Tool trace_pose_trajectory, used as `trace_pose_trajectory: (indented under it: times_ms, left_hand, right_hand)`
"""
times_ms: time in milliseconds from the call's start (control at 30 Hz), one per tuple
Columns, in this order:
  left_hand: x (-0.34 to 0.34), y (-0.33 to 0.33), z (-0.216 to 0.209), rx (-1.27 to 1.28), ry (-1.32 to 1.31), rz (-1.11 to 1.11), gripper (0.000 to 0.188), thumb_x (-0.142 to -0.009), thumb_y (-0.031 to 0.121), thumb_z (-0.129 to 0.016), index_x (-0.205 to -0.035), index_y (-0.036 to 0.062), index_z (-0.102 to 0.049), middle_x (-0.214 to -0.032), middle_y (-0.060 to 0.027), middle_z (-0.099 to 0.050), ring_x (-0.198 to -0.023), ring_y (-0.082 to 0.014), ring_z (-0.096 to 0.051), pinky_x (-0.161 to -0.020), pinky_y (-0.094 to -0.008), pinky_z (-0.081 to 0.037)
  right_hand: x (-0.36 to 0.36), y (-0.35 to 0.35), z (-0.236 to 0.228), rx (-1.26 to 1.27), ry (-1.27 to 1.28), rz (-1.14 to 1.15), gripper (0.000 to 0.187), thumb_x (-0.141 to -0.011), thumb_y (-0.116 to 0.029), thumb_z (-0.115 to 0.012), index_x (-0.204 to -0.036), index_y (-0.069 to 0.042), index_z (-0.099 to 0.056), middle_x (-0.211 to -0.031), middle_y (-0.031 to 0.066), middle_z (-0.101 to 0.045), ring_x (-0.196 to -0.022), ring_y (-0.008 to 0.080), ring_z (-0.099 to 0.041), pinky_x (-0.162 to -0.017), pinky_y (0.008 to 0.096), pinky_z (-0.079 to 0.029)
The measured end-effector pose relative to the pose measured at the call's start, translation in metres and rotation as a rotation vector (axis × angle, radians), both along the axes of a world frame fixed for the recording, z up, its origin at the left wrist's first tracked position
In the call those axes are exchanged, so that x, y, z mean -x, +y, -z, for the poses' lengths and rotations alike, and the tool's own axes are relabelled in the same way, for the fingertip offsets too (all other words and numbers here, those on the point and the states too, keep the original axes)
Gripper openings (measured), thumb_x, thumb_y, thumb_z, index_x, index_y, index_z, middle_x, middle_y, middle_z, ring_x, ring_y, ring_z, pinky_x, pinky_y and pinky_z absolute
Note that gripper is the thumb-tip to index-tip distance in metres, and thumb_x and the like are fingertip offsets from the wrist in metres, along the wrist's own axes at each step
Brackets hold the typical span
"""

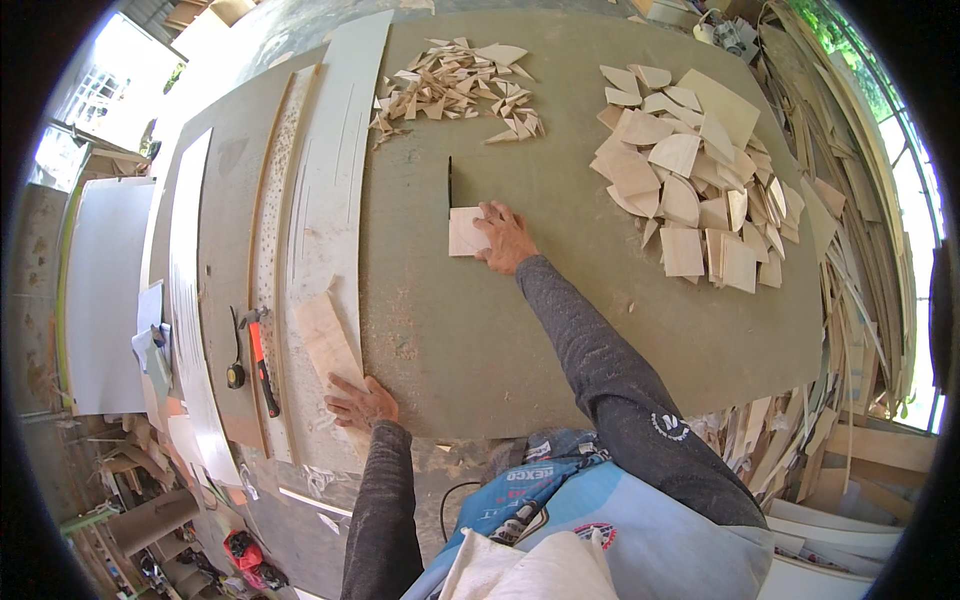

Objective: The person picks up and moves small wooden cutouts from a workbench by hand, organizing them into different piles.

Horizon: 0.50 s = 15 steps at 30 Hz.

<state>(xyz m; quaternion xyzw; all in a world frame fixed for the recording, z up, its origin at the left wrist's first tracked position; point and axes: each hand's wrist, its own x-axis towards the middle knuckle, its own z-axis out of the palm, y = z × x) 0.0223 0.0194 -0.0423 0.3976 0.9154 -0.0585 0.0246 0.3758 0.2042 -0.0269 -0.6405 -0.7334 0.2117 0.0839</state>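
My right hand (508,240) rests on a small pale wooden square (463,230), fingers curled over its right side and gripping it against the olive-green tabletop (480,340). A curved pencil-like line shows faintly on the square. Just beyond its far left edge rises a thin dark blade (450,185), with the square close up against it. At the near left, my left hand (362,402) lies with fingers spread over the lower end of a long pale wooden strip (325,325). That strip sits at a slant on a white board (340,200).
Small wooden offcuts (455,85) are heaped at the far middle. A larger pile of rounded wooden pieces (690,170) covers the right. Left of the strip lie an orange-and-black hammer (262,362) and a tape measure (235,375). Stacked boards (850,200) line the right edge.
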Motion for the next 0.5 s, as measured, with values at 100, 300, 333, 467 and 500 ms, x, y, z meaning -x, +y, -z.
trace_pose_trajectory:
  times_ms: [100, 300, 333, 467, 500]
  left_hand:
    - [0.0031, -0.0009, 0.0035, -0.009, 0.004, -0.007, 0.082, -0.103, 0.050, -0.051, -0.166, 0.0230, -0.006, -0.161, -0.0340, -0.020, -0.151, -0.0477, -0.022, -0.119, -0.0655, -0.021]
    - [0.0045, 0.0018, 0.0075, -0.013, -0.035, -0.032, 0.088, -0.100, 0.048, -0.057, -0.166, 0.0254, -0.004, -0.162, -0.0323, -0.016, -0.152, -0.0466, -0.020, -0.121, -0.0653, -0.018]
    - [0.0053, 0.0011, 0.0088, -0.018, -0.034, -0.030, 0.088, -0.100, 0.047, -0.057, -0.166, 0.0255, -0.004, -0.162, -0.0324, -0.016, -0.152, -0.0467, -0.020, -0.121, -0.0654, -0.018]
    - [0.0038, 0.0006, 0.0063, -0.021, -0.039, -0.029, 0.088, -0.100, 0.047, -0.058, -0.166, 0.0257, -0.004, -0.162, -0.0327, -0.017, -0.152, -0.0468, -0.019, -0.120, -0.0658, -0.017]
    - [0.0023, 0.0012, 0.0036, -0.019, -0.042, -0.030, 0.088, -0.100, 0.047, -0.058, -0.166, 0.0256, -0.004, -0.162, -0.0328, -0.017, -0.152, -0.0468, -0.019, -0.120, -0.0659, -0.017]
  right_hand:
    - [0.0017, -0.0020, -0.0023, -0.006, 0.014, 0.000, 0.069, -0.083, -0.030, -0.082, -0.142, -0.011, -0.052, -0.164, 0.0141, -0.031, -0.153, 0.0344, -0.022, -0.122, 0.0570, -0.026]
    - [0.0032, -0.0018, -0.0012, -0.023, 0.042, 0.024, 0.066, -0.084, -0.027, -0.082, -0.139, -0.009, -0.053, -0.164, 0.0147, -0.031, -0.152, 0.0347, -0.024, -0.122, 0.0595, -0.026]
    - [0.0039, -0.0016, -0.0010, -0.024, 0.043, 0.027, 0.066, -0.084, -0.027, -0.082, -0.140, -0.008, -0.052, -0.163, 0.0148, -0.031, -0.152, 0.0346, -0.023, -0.122, 0.0597, -0.026]
    - [0.0049, 0.0004, -0.0021, -0.016, 0.040, 0.035, 0.068, -0.084, -0.027, -0.081, -0.142, -0.008, -0.051, -0.163, 0.0150, -0.032, -0.152, 0.0341, -0.023, -0.122, 0.0598, -0.025]
    - [0.0050, 0.0018, -0.0021, -0.012, 0.038, 0.038, 0.068, -0.084, -0.028, -0.081, -0.142, -0.008, -0.051, -0.163, 0.0150, -0.032, -0.152, 0.0339, -0.023, -0.122, 0.0596, -0.025]
